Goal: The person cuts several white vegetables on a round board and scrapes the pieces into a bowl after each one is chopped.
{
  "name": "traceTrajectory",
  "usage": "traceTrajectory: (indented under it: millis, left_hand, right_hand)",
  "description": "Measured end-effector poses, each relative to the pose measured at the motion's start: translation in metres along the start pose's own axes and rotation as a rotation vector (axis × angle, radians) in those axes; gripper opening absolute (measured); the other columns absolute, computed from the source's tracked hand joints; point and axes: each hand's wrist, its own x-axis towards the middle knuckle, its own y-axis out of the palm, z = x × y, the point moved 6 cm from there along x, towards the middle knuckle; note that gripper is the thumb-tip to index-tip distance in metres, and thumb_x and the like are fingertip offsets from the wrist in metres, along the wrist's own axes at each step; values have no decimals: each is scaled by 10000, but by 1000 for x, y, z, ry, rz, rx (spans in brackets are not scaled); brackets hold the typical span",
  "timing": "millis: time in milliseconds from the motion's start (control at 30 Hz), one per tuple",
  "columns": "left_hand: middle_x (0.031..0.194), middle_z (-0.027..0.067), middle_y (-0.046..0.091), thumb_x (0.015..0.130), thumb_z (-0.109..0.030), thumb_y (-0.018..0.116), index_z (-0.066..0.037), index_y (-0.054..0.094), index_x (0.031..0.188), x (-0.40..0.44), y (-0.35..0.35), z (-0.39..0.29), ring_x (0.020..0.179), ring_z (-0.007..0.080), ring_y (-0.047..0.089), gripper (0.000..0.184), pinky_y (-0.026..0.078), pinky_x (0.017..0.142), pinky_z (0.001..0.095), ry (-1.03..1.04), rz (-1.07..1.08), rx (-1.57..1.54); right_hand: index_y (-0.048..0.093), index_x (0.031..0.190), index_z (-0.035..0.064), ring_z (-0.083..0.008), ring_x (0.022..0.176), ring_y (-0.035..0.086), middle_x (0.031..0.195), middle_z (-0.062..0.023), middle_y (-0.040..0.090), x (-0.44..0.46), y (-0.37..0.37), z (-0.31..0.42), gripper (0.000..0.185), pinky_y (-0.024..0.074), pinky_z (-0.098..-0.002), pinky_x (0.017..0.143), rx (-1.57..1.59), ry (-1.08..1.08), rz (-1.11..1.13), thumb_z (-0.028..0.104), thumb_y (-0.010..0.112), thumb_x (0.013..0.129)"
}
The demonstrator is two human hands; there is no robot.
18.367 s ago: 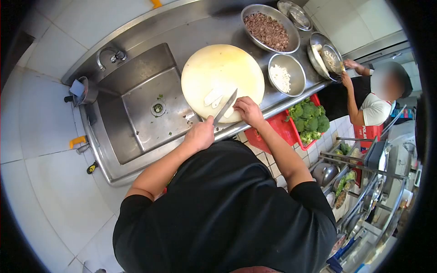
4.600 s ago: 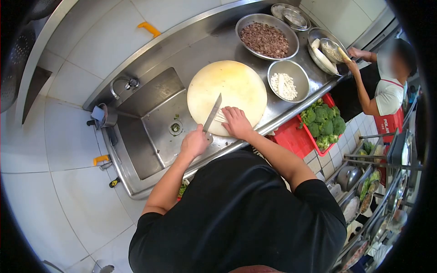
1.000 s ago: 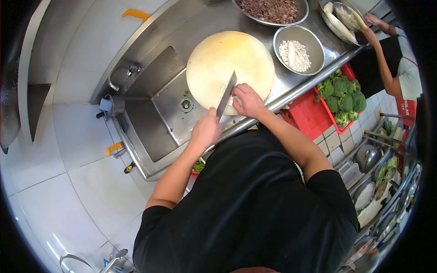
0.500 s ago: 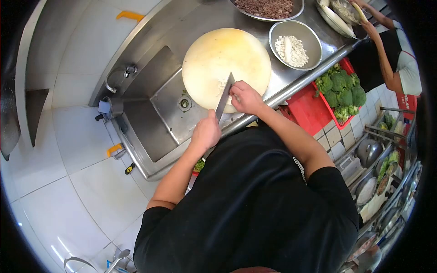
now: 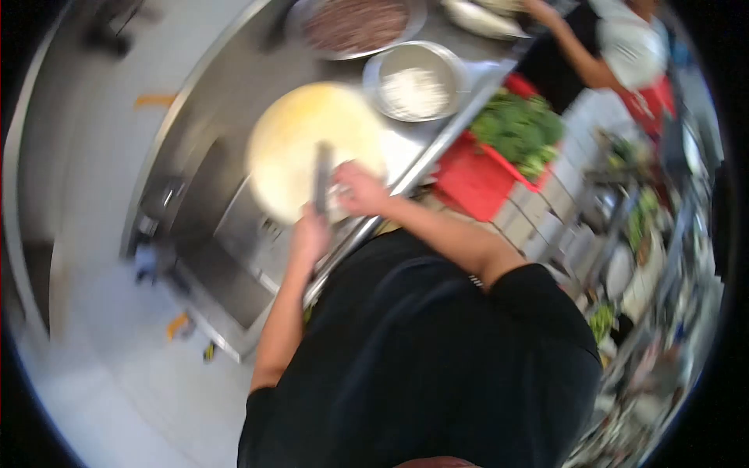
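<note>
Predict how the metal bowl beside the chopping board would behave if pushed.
The metal bowl would probably slide, since the counter looks smooth. Its loose white pieces might shift, being heaped without a lid. It should stay stiff, as its wall looks metallic.

A stainless-steel counter (image 5: 250, 66) carries a round cutting board (image 5: 300, 129) left of centre, two metal bowls (image 5: 439, 62) at top.

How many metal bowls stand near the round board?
2: a smaller bowl of white pieces beside the round board, and a larger bowl of brownish bits beyond it, cut by the top edge. Pale items at top may sit in another; it's blurred.
</note>
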Motion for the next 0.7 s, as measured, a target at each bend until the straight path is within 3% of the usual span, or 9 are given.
traceTrajectory:
  millis: [67, 133, 233, 300, 333, 367, 400, 600, 700]
  left_hand:
    - [1075, 350, 693, 1004, -142, 538, 28, 537, 1264, -4, -2, -6, 1028, 526, 677, 311, 521, 860, 578, -21, 40, -25]
    - [1166, 361, 674, 992, -172, 554, 42, 533, 1288, -1, -2, -3, 1121, 539, 644, 365, 496, 950, 571, -17, 70, -13]
    - [1190, 376, 652, 983, -163, 543, 76, 475, 1327, 10, 5, 18, 1139, 539, 624, 424, 489, 962, 558, 92, 48, 87]
    - [992, 333, 686, 984, -107, 505, 95, 446, 1299, 11, 2, 9, 867, 479, 713, 380, 548, 803, 540, 80, 71, 62]
    - [900, 303, 680, 985, -83, 483, 83, 421, 1301, 28, 11, 27, 650, 413, 708, 363, 566, 634, 504, 264, -70, 42]
    - [887, 298, 667, 982, -65, 460, 80, 384, 1328, 29, 10, 17, 537, 375, 673, 383, 540, 500, 464, 34, 125, -27]
    - [920, 312, 652, 972, -53, 438, 87, 336, 1376, 36, 9, 13, 471, 354, 637, 439, 512, 419, 437, 143, 54, -116]
    - [1003, 355, 629, 953, -34, 408, 92, 289, 1440, 99, 21, 13, 492, 391, 637, 517, 533, 416, 459, 110, 126, -159]
    - [1002, 355, 629, 955, -35, 407, 89, 287, 1446, 111, 20, 12, 487, 394, 631, 521, 536, 418, 458, 105, 129, -166]
  right_hand:
    - [617, 1072, 53, -386, 1060, 580, 1086, -181, 589, -11, -10, -2, 312, 492, -484, 939, 42, 182, -49, 108, 691, 773]
    - [600, 1026, 63, -386, 1050, 575, 1066, -171, 579, -15, -33, 13, 250, 488, -480, 929, 3, 65, -159, 129, 690, 803]
    - [599, 1008, 66, -368, 1046, 585, 1042, -148, 584, -30, -77, 36, 187, 505, -464, 911, -87, 108, -300, 109, 665, 839]
    - [612, 987, 60, -341, 990, 624, 993, -128, 613, -49, -111, 47, 143, 528, -437, 869, -133, 197, -405, 86, 646, 851]
    - [617, 977, 58, -332, 965, 637, 972, -122, 624, -62, -127, 48, 126, 536, -430, 851, -159, 241, -453, 79, 641, 856]
    - [622, 961, 52, -325, 911, 652, 937, -114, 633, -77, -139, 51, 105, 545, -427, 818, -189, 252, -541, 75, 643, 861]
    - [620, 950, 52, -326, 897, 653, 928, -118, 633, -93, -153, 53, 95, 541, -427, 802, -224, 299, -614, 79, 647, 863]
    - [613, 948, 58, -325, 803, 657, 906, -113, 635, -190, -187, 87, 76, 533, -437, 728, -304, 480, -943, 86, 645, 886]
    - [612, 950, 58, -317, 863, 665, 910, -114, 639, -211, -178, 89, 85, 536, -435, 773, -366, 501, -979, 92, 649, 882]
